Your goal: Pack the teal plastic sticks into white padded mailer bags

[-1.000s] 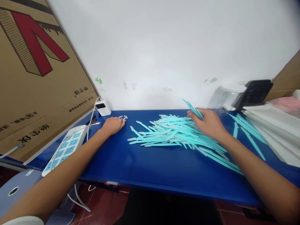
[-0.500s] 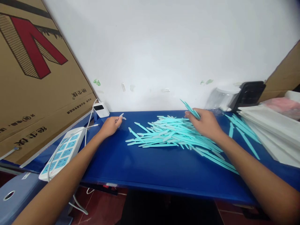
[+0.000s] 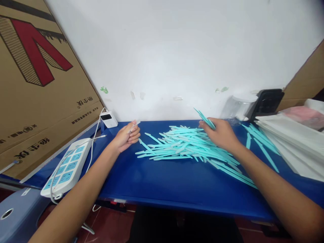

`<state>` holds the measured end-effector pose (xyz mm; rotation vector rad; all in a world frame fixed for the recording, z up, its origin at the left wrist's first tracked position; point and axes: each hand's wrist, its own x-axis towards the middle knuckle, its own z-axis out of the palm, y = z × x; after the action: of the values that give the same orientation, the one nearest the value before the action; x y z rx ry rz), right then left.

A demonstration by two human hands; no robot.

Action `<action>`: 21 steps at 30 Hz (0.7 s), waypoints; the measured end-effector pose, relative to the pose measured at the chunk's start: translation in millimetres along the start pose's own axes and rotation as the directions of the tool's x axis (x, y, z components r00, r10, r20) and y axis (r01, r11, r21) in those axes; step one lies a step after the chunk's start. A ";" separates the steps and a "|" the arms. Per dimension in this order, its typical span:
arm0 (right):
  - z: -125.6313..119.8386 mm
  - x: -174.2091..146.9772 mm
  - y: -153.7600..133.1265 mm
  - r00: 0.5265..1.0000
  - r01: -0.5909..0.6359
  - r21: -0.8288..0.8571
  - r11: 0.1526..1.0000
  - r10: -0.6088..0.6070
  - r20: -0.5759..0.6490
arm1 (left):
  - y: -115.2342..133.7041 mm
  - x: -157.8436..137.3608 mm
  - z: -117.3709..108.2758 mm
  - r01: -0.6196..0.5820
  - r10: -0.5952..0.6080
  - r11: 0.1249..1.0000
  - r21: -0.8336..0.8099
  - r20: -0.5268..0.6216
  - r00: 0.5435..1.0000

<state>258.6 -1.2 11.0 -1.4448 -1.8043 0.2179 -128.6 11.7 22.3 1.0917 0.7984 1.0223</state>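
My left hand (image 3: pixel 128 136), palm partly turned up and fingers curled, pinches a small whitish translucent piece (image 3: pixel 135 125) that looks like a blade cap. Whether more pieces lie inside the fingers is hidden. To its right, a loose pile of turquoise eyebrow razors (image 3: pixel 182 143), many with pale translucent caps at one end, lies on the blue table (image 3: pixel 162 179). My right hand (image 3: pixel 220 132) is closed around a small bunch of turquoise razors (image 3: pixel 206 118). Their thin ends point up and left, over the back right of the pile.
A white power strip (image 3: pixel 67 168) with cables and a small white device (image 3: pixel 109 119) are at left. A large cardboard box (image 3: pixel 45 111) stands behind them. At right are more turquoise razors (image 3: pixel 263 145), stacked white sheets (image 3: pixel 293 145), a clear jar (image 3: pixel 239 108) and a black stand (image 3: pixel 268 103).
My left hand has turned its palm upward and moved slightly right, with the translucent piece still between its fingers. My right hand and its bunch of razors have hardly moved.
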 end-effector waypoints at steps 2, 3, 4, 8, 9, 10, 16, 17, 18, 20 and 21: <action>0.1 -0.8 -5.9 0.999 -0.047 0.115 0.992 0.044 0.024 | -1.6 0.5 16.9 0.058 -0.063 0.997 0.053 0.099 0.993; 0.7 -2.0 -9.8 0.995 -0.089 0.188 0.978 0.079 0.059 | -2.6 1.6 28.3 0.093 -0.106 0.992 0.085 0.160 0.981; 1.5 -3.8 -14.1 0.987 -0.145 0.266 0.953 0.118 0.112 | -3.8 3.6 41.2 0.131 -0.158 0.983 0.130 0.221 0.962; 6.4 -13.3 -30.9 0.922 -0.350 0.553 0.756 0.175 0.345 | -13.0 20.7 94.2 0.121 -0.231 0.951 0.284 0.396 0.889; 7.1 -15.4 -33.9 0.915 -0.367 0.597 0.714 0.160 0.372 | -16.1 26.2 104.7 0.106 -0.232 0.948 0.301 0.422 0.876; 7.4 -17.0 -36.3 0.914 -0.367 0.623 0.690 0.142 0.381 | -19.3 31.5 113.5 0.097 -0.235 0.945 0.313 0.441 0.866; 1.7 -17.0 -40.1 0.939 -0.236 0.531 0.814 0.051 0.339 | -34.2 42.8 133.2 0.078 -0.245 0.935 0.347 0.468 0.849; 0.3 -16.0 -39.9 0.946 -0.214 0.505 0.836 0.049 0.320 | -35.9 41.2 133.2 0.088 -0.252 0.936 0.342 0.473 0.844; -1.0 -15.0 -39.7 0.957 -0.191 0.480 0.856 0.054 0.284 | -37.4 39.3 132.7 0.107 -0.263 0.938 0.329 0.479 0.837; -3.5 -12.8 -38.4 0.982 -0.149 0.426 0.892 0.083 0.168 | -39.1 35.3 130.4 0.160 -0.278 0.949 0.272 0.484 0.830; -4.7 -11.8 -37.4 0.990 -0.133 0.395 0.909 0.099 0.105 | -39.2 33.9 128.4 0.187 -0.278 0.955 0.228 0.479 0.833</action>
<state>234.3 -25.6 30.2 -1.2595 -1.6178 0.6788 9.1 -2.4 20.2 1.3017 0.5733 0.4249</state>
